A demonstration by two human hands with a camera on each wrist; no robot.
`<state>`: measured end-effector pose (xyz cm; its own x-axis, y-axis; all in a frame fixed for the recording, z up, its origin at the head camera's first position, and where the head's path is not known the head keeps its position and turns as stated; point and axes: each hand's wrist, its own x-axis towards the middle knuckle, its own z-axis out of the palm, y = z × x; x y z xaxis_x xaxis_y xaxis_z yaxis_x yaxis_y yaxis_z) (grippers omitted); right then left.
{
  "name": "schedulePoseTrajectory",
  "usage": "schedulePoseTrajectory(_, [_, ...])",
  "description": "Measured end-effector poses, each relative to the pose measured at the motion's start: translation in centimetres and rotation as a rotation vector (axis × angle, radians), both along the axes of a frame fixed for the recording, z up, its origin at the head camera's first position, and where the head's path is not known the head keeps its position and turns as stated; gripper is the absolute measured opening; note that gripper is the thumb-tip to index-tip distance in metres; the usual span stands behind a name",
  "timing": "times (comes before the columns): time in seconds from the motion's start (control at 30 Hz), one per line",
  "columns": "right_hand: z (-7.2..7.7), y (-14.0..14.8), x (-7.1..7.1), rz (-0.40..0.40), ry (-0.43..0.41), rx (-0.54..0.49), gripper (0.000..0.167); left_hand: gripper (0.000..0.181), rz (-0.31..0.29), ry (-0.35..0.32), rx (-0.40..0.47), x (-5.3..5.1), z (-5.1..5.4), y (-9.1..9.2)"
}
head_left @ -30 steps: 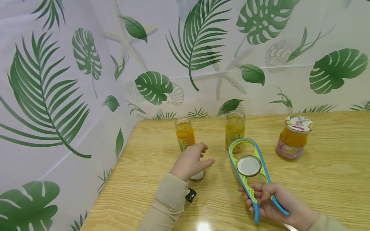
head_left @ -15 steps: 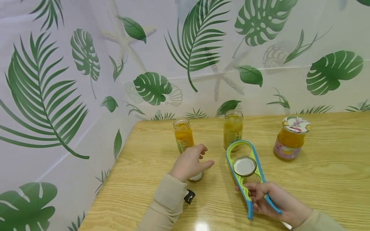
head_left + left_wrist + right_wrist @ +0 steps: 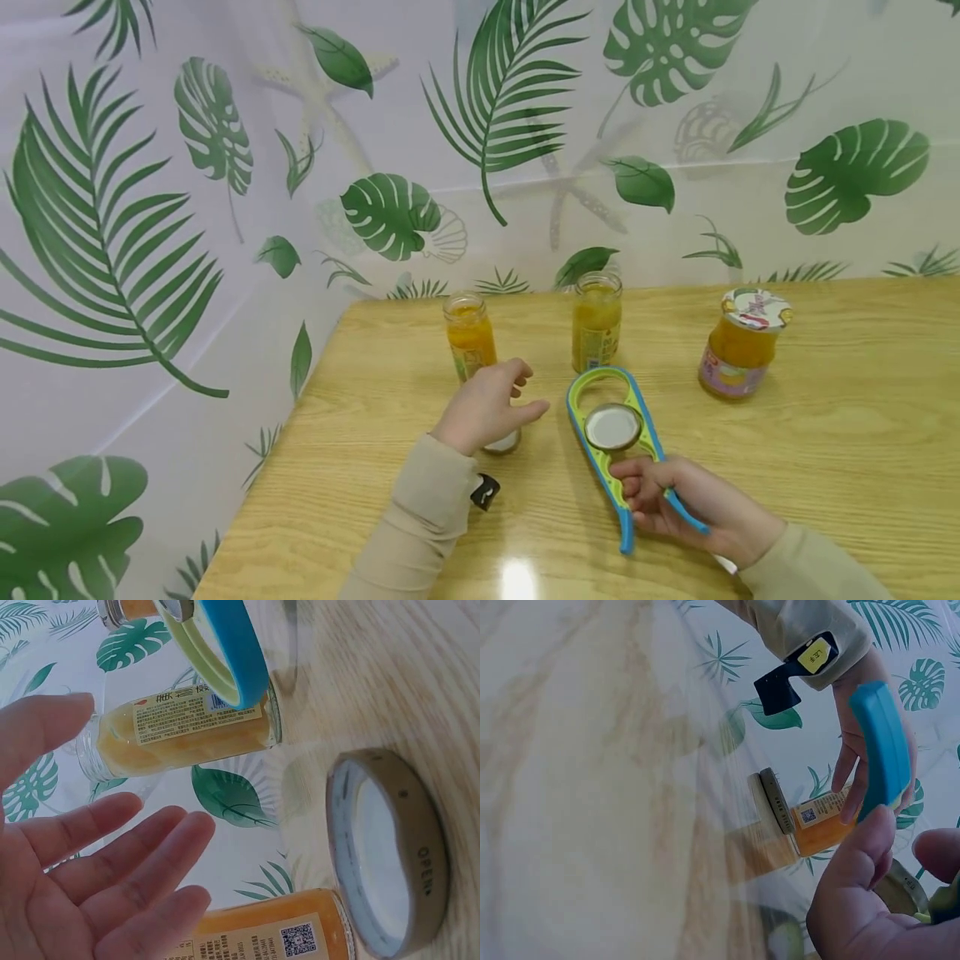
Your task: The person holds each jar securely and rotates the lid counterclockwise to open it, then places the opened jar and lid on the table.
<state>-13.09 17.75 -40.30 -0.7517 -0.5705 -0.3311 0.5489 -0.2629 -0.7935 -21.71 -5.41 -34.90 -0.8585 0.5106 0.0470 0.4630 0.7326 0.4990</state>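
Note:
My right hand [image 3: 686, 500] grips a blue and green jar opener [image 3: 599, 471] by its handles, fingers curled. A metal jar lid [image 3: 612, 427], pale inside facing up, sits within the opener's frame. My left hand [image 3: 489, 408] hovers with fingers spread loosely and nothing in them, in front of an uncovered jar of orange fruit [image 3: 471, 337]. Below it a second lid [image 3: 390, 855], marked OPEN on its rim, lies upturned on the table. Behind the opener stands an uncovered jar of yellow fruit [image 3: 597, 329]. My left hand partly hides the second lid in the head view.
A wider jar [image 3: 738, 354] with its printed lid on stands at the right on the wooden table [image 3: 847, 417]. A leaf-patterned sheet [image 3: 420, 100] hangs behind the table and along its left side. A black strap [image 3: 485, 492] is at my left wrist.
My right hand has moved left with the jar opener and its lid, closer to my left hand. The left hand keeps its pose, and the head view has shifted slightly.

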Motion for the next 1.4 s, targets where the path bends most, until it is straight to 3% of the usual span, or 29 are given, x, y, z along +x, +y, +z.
schedulePoseTrajectory(0.33, [0.2,-0.3,0.3,-0.026,0.001,0.022,0.029,0.043,0.000,-0.018,0.003,0.0,-0.1,0.1])
schedulePoseTrajectory(0.6, [0.4,-0.2,0.2,-0.066,0.060,0.114,0.029,0.044,-0.003,-0.017,-0.004,-0.1,0.1,0.0])
schedulePoseTrajectory(1.07, [0.6,-0.3,0.3,-0.093,0.067,0.167,0.037,0.043,-0.030,-0.008,-0.033,0.0,0.1,0.0])
schedulePoseTrajectory(1.4, [1.2,-0.4,0.7,-0.044,0.068,0.088,0.028,0.042,-0.037,-0.024,-0.030,0.1,0.1,0.0])
